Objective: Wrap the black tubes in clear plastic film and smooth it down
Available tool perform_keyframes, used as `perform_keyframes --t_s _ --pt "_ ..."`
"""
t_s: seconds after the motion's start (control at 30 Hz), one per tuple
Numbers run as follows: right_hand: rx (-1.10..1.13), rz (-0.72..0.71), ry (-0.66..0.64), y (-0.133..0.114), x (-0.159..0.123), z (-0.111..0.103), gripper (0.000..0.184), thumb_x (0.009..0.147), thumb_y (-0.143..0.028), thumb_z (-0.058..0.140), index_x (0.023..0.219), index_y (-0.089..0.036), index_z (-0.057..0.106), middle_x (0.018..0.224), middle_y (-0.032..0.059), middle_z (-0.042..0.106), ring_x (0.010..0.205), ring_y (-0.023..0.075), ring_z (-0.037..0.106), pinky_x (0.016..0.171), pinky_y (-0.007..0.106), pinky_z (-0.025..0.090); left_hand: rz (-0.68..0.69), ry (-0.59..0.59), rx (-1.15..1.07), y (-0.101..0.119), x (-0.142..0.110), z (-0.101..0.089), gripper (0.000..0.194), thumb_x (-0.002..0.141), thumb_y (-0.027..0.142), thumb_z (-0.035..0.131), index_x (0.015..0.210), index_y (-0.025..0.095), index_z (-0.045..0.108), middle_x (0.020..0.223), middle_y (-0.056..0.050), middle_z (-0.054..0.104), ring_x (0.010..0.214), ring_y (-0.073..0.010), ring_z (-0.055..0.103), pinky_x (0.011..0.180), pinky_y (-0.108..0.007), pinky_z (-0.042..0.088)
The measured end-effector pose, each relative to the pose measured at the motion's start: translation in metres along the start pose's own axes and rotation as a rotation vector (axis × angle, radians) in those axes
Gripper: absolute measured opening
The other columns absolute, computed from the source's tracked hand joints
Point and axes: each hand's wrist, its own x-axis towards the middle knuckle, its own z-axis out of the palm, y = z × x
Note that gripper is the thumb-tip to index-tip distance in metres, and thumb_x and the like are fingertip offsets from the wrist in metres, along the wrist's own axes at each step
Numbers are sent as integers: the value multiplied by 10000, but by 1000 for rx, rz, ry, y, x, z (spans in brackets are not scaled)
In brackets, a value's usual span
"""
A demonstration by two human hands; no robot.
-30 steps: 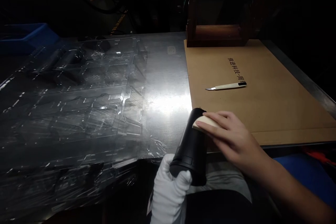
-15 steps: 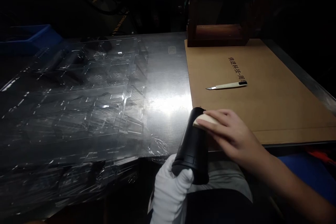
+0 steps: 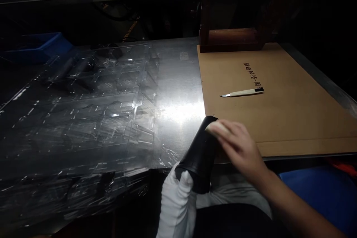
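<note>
My left hand point(image 3: 178, 197), in a white glove, is closed around the lower end of a black cylindrical part point(image 3: 199, 152). The part is tilted, its far end pointing up and slightly right over the table's front edge. My bare right hand point(image 3: 241, 145) pinches a pale, cream-coloured pad point(image 3: 212, 126) and presses it on the part near its far end. The fingers cover most of the pad, and the hand is slightly blurred. Beyond the hands a craft knife point(image 3: 241, 92) with a pale handle lies on a cardboard sheet point(image 3: 292, 115), blade to the left.
Clear plastic trays point(image 3: 111, 119) spread over the left side of the metal table point(image 3: 177, 78), with a few dark parts in the back pockets. A blue bin point(image 3: 41, 48) stands at the far left. A dark red frame point(image 3: 234, 46) rises at the back of the cardboard.
The black part has turned in my left hand and its near end has shifted a little left. My right hand keeps the pad against its far end. The view has shifted slightly.
</note>
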Motion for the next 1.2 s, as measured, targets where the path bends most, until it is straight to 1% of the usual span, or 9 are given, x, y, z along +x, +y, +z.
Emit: perform_keyframes --t_s 0.1,0.2,0.37,0.5,0.63,0.77,0.9,1.03,1.2 --pt "-14 187 181 36 2 9 313 905 -245 503 1189 -292 629 1209 55 600 1125 234 486 987 451 417 -10 3 5 0 1 -1 326 742 479 685 765 155 662 672 -35 677 700 -208 664 629 -329 550" --pt "25 259 231 48 2 8 304 903 -281 524 1189 -313 621 1234 25 594 1163 217 474 1027 440 384 -13 -2 -19 1 1 0 308 839 432 597 880 131 646 795 -32 693 710 -162 665 646 -327 559" --pt "156 238 174 14 9 -1 323 910 -277 519 1217 -340 593 1275 8 571 1197 206 467 1041 428 380 -41 -17 -67 3 -3 7 373 753 526 652 820 160 664 807 -76 719 814 -268 692 637 -347 586" --pt "56 49 -23 -22 7 -5 395 910 -186 480 1268 -335 554 1332 32 504 1202 237 415 1003 449 403 -44 -7 -145 5 -4 9 375 698 548 693 856 208 683 895 -79 731 922 -331 676 676 -384 604" --pt "11 -62 -205 -34 -4 -15 483 890 -103 448 1310 -332 512 1340 53 470 1192 251 393 932 437 456 -64 -26 -160 3 -4 7 470 658 571 715 944 198 690 978 -95 724 964 -355 658 725 -399 603" --pt "-112 -63 -139 -37 -7 -23 470 870 -85 446 1287 -276 550 1297 102 503 1144 282 414 912 490 458 -49 -14 -79 1 -3 5 496 657 597 698 940 190 696 927 -86 727 954 -349 656 715 -387 598" --pt "-80 -144 -215 -43 -5 -22 462 855 -97 472 1288 -237 555 1314 117 491 1148 293 407 892 464 485 -35 -27 -63 2 -4 5 538 643 613 697 957 176 688 918 -87 720 933 -333 660 711 -376 593" --pt "-181 -91 -139 -44 -4 -22 456 856 -84 453 1276 -218 568 1274 135 515 1124 301 414 901 509 467 -40 -32 -67 3 -6 8 488 669 589 688 936 181 694 917 -84 720 948 -338 651 722 -374 583" --pt "-76 -113 -214 -47 -3 -23 454 866 -101 457 1284 -250 557 1287 102 520 1131 275 424 896 462 487 -23 -46 -96 4 -8 11 520 682 593 672 974 163 680 959 -99 710 986 -347 636 757 -391 568"
